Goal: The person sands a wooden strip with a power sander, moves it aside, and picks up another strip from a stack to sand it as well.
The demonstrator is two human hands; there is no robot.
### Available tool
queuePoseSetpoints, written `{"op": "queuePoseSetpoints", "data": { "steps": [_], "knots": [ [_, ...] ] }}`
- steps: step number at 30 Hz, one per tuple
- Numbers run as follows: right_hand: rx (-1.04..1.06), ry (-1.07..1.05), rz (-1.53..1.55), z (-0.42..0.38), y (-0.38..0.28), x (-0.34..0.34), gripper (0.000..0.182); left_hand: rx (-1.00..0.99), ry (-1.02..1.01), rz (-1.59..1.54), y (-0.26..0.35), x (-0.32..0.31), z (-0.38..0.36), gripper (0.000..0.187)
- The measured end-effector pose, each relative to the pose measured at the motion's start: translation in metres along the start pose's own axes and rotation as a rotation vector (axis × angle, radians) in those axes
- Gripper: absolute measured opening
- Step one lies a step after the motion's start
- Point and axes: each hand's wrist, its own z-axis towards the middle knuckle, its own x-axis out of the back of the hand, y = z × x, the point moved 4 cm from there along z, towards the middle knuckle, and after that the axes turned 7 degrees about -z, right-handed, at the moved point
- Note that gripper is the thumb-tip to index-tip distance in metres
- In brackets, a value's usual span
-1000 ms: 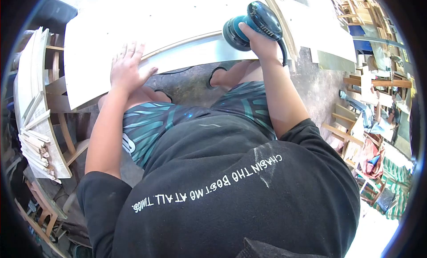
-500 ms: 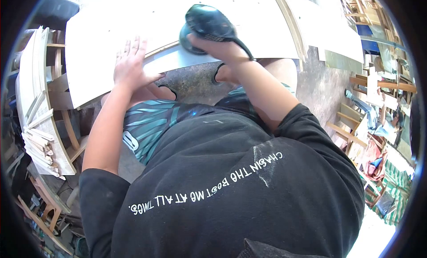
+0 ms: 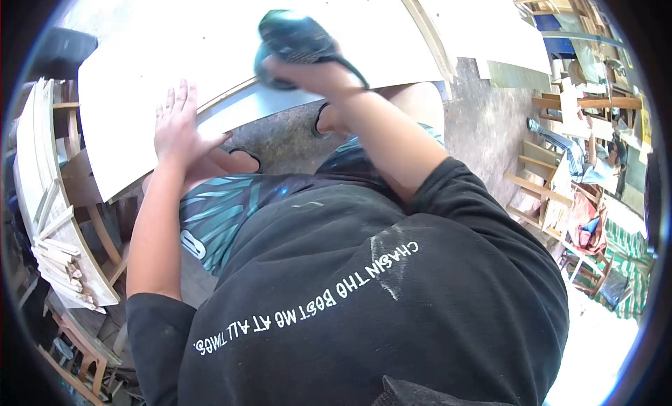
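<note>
A large white board (image 3: pixel 133 84) lies before me, with a wooden strip along part of its near edge. My left hand (image 3: pixel 178 129) rests flat on it near that edge, fingers stretched out and thumb pointing right. To the right, my right hand (image 3: pixel 315 77) is wrapped round a dark teal power sander (image 3: pixel 297 38) with a round pad. The sander is slightly blurred and sits over the board close to the wooden strip. Its underside is hidden, and a dark cord or hose runs back by my wrist.
On the left, thin wood strips (image 3: pixel 63 266) are piled on a pale panel (image 3: pixel 35 154). A wooden batten (image 3: pixel 425 28) runs along the board's right side. Wooden frames (image 3: pixel 539 185) and another person (image 3: pixel 595 164) are at the right. My feet are on the floor (image 3: pixel 290 133) below.
The whole view has shifted, so the board, both hands and the sander appear farther left. The sander stays in my right hand at nearly the same place over the board. My left hand remains flat.
</note>
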Motion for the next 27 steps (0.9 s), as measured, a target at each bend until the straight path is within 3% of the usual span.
{"op": "queuePoseSetpoints", "data": {
  "steps": [1,4,7,11,13,19,21,23,27],
  "knots": [
    [-0.176,0.081,-0.029,-0.008,0.001,0.019,0.068,-0.001,0.001,0.003,0.0,0.001,0.0,0.125],
    [-0.173,0.191,-0.471,0.013,0.033,0.071,0.074,0.003,-0.011,0.013,0.0,0.002,-0.002,0.121],
    [-0.143,0.301,-0.383,0.002,0.026,0.087,0.071,-0.02,0.015,-0.002,-0.004,-0.001,-0.002,0.12],
    [-0.209,0.177,-0.415,0.001,0.029,0.06,0.072,-0.019,-0.01,0.023,-0.002,0.001,-0.004,0.122],
    [-0.195,0.025,-0.263,-0.005,0.014,0.028,0.069,-0.025,0.009,0.04,-0.002,0.001,-0.003,0.123],
    [0.211,-0.206,-0.186,-0.006,-0.027,-0.069,0.046,0.002,-0.004,0.002,-0.006,-0.003,-0.003,0.127],
    [0.396,-0.127,-0.3,-0.006,-0.037,-0.077,0.044,-0.003,-0.007,-0.065,0.0,0.002,0.001,0.127],
    [0.43,-0.145,-0.333,0.004,-0.03,-0.082,0.043,0.011,-0.023,-0.017,0.003,0.003,0.002,0.125],
    [0.175,-0.131,-0.277,-0.014,-0.041,-0.037,0.038,0.0,0.002,0.008,0.003,0.005,-0.001,0.123]
  ]
}}
